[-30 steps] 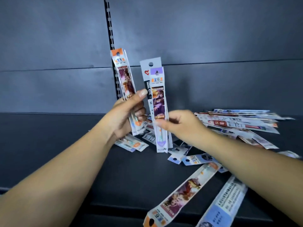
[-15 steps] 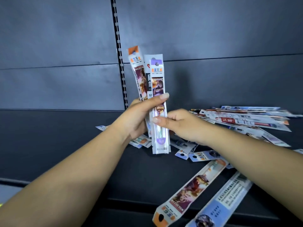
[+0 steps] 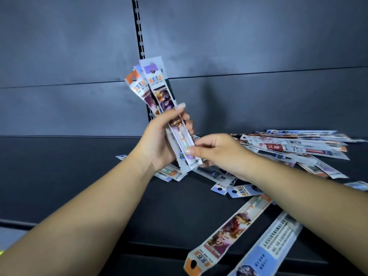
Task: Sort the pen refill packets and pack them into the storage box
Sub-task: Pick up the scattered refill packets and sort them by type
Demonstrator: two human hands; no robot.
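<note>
1. Left hand (image 3: 159,144): closed around the middle of a small bundle of refill packets (image 3: 161,100), thumb across the front. The bundle stands nearly upright, its header cards tilted a little to the left and its foot toward the right hand.
2. Foremost in the bundle: a purple-headed packet (image 3: 153,76); just behind and to its left, an orange-headed packet (image 3: 134,80). At least one further packet lies behind them, and the exact count cannot be told.
3. Right hand (image 3: 221,150): thumb and forefinger pinch narrowly on the lower end of the bundle, apparently squaring the foot of the stack. No other packet is held in it.
4. Governing relation: the bundle's long axis runs up and down, while the loose pile of packets (image 3: 294,148) lies flat on the dark shelf (image 3: 79,176) to the right, behind and beyond the right forearm. The right hand is the nearer to that pile; the left is better kept as the holder.
5. Nearer strays: an orange-tabbed packet (image 3: 225,236) and a blue-backed packet (image 3: 272,246) lie diagonally at the shelf's front edge, under the right forearm.
6. The storage box is not in view; packing appears not yet begun.
</note>
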